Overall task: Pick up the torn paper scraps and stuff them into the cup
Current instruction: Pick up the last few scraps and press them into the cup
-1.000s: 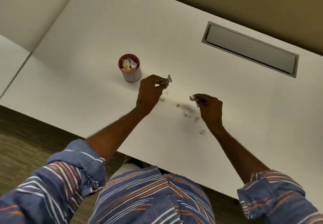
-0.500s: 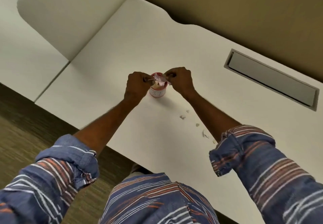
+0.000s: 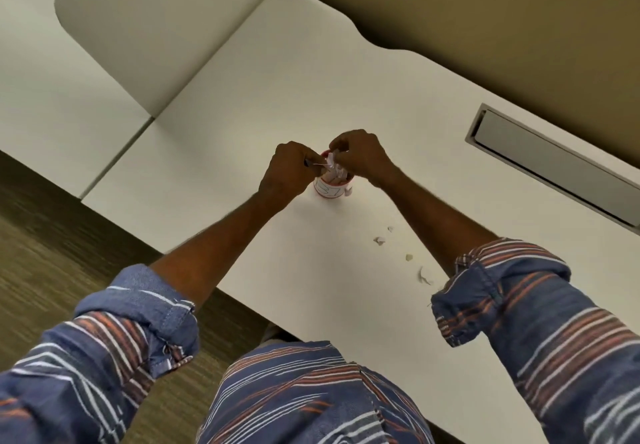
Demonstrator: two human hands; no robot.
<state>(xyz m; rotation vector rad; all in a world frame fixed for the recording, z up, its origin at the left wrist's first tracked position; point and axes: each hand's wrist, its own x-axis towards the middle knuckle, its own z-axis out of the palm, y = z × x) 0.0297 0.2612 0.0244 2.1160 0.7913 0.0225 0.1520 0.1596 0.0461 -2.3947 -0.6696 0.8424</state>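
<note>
While brimming with scraps [image 3: 334,174], cup [image 3: 330,190] under both pinched hands [image 3: 290,172] [image 3: 360,156], each gripping paper.

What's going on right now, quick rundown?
Left hand and right hand over the cup, each with a pinch grip on paper. Cup nearly full. Four scraps left on the desk. Nothing in the way.

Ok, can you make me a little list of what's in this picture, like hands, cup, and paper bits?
left hand: closed, pinching paper scraps above the cup
right hand: closed, pinching paper scraps above the cup
cup: red rim, white label, upright on the desk, stuffed with paper
loose scraps: four small bits visible on the desk, beside the right forearm
desk: white
sleeves: blue striped, rolled up
</note>
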